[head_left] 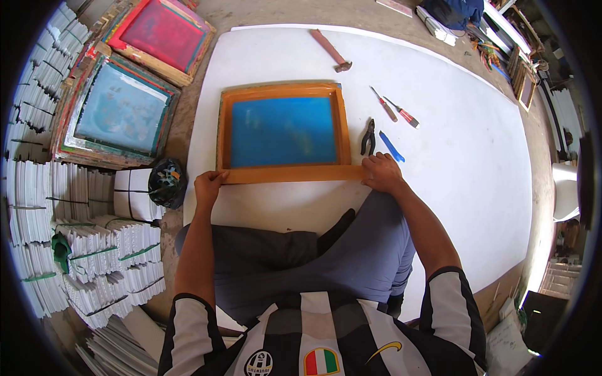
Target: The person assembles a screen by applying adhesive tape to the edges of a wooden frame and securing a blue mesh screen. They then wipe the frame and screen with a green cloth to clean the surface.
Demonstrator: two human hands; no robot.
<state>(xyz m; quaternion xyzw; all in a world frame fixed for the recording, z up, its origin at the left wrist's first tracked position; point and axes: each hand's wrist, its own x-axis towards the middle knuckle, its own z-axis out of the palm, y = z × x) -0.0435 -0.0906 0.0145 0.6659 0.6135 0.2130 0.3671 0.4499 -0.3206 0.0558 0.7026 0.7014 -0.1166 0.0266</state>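
Note:
On the white board (464, 207) lies a screen-printing frame (343, 122) of brown wood with blue mesh (282, 131). A long flat brown strip (291, 175) runs along the frame's near side and reaches past its right corner; I cannot tell whether it is tape or wood. My left hand (211, 185) pinches the strip's left end at the frame's corner. At the other end, my right hand (382, 173) has its fingers closed on the strip. Just beyond that hand are black-handled pliers (368, 138) and a blue cutter-like tool (392, 146).
Two red-handled screwdrivers (384, 104) and a hammer (331, 50) lie farther back. Screen frames with pale blue mesh (125, 106) and red mesh (162, 34) stand at left, above bundled white sheets (113, 250) and a black bag (167, 183). My legs (313, 257) are close to the frame's near side.

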